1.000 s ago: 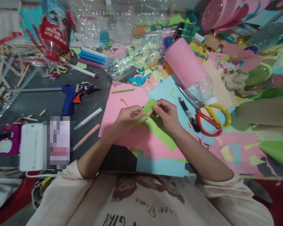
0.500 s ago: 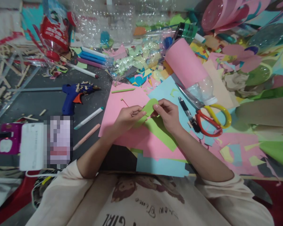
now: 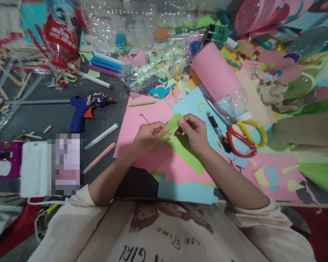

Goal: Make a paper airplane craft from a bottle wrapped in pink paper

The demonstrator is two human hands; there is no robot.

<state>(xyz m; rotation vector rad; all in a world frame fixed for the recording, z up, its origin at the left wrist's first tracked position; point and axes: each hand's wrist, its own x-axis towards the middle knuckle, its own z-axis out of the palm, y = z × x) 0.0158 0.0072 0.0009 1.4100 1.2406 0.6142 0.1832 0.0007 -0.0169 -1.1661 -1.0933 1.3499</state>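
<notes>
A small rounded piece of green paper [image 3: 174,123] is pinched between both hands above the sheets. My left hand [image 3: 150,135] grips its left side, fingers closed. At its right edge, the thumb and fingers of my right hand [image 3: 194,131] are pressed together on it. Under the hands lie a larger green sheet [image 3: 190,156] and a pink sheet [image 3: 146,163]. A green rolled paper stick [image 3: 142,104] rests on the pink sheet, close to a thin stem with a green tip [image 3: 144,117].
Scissors [image 3: 242,142] and a black pen [image 3: 218,131] lie right of my right hand, below a pink-wrapped bottle [image 3: 218,72]. To the left are a blue glue gun [image 3: 80,111], markers [image 3: 102,135] and a phone [image 3: 68,163]. Paper scraps and clear plastic bottles [image 3: 120,25] crowd the back.
The hands stay almost in place, both still on the green paper piece, which has tilted slightly. The view has shifted a little.
</notes>
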